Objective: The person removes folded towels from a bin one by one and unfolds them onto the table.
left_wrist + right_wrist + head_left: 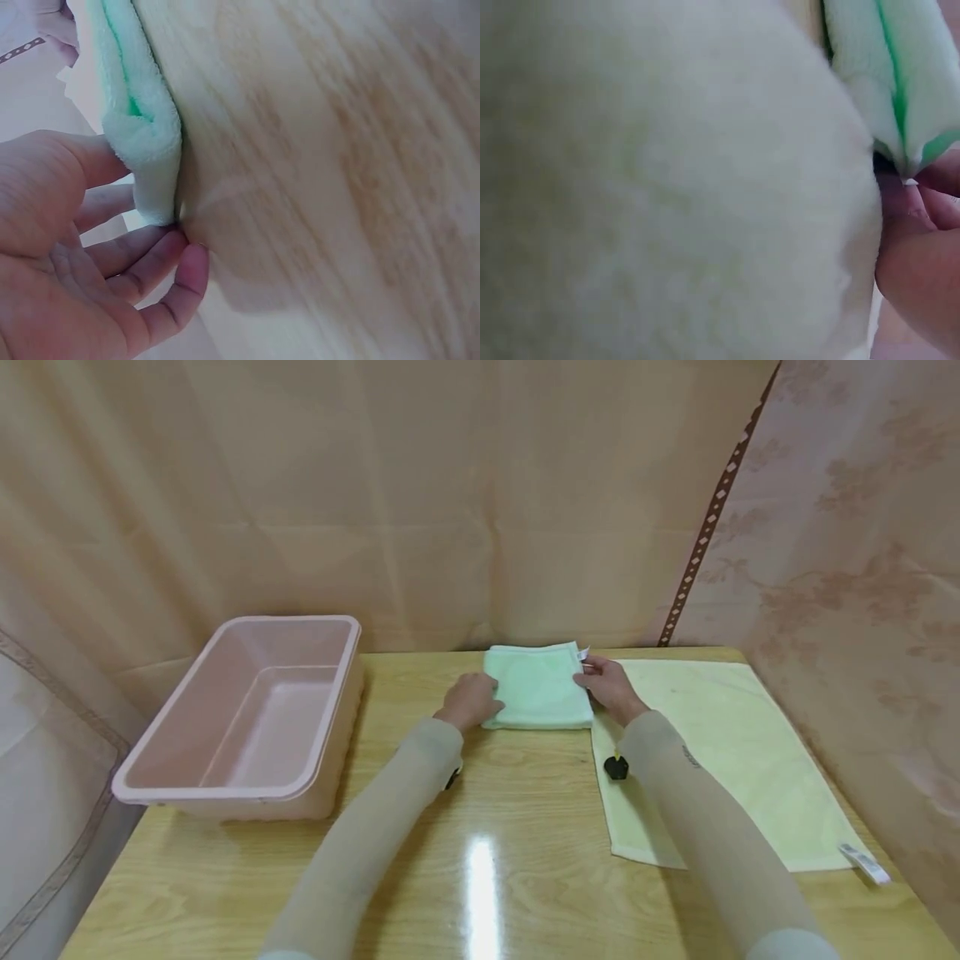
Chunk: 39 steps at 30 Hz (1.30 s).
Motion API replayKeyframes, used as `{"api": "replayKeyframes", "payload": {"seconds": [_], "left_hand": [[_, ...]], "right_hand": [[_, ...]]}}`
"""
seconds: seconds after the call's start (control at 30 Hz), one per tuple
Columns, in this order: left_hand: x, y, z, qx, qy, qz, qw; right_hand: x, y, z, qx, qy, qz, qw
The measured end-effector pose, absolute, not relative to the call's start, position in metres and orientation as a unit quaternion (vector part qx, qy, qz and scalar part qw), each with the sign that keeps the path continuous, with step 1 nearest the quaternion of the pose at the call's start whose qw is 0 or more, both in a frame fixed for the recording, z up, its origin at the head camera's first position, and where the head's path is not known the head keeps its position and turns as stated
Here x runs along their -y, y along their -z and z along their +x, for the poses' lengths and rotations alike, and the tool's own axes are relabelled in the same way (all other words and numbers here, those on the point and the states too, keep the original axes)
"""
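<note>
A mint-green towel, folded into a small thick rectangle, lies on the wooden table near its back edge. My left hand holds its left edge, thumb on top. In the left wrist view the thumb and fingers of that hand sit at the folded end, with the layers showing. On the opposite side my right hand pinches the right edge, near a small white tag. The right wrist view shows the folded towel between the fingers of that hand.
A pale yellow towel lies spread flat on the right of the table, partly under my right forearm, with a label at its near corner. A pink plastic basin stands at the left. Curtains hang behind the table.
</note>
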<state>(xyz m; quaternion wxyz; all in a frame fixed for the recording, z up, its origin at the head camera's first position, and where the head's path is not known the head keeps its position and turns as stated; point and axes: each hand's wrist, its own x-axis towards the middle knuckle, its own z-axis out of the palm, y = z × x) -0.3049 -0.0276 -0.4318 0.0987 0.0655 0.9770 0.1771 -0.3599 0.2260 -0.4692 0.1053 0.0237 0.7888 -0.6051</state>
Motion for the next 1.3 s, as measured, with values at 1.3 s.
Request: {"api": "replayKeyframes", "payload": {"seconds": [1.3], "left_hand": [[-0.077,0.441,-0.277,-0.958,-0.054,0.240,0.145]], "right_hand": [[-0.278,0.455,-0.328,-0.903,0.261,-0.256,0.227]]}}
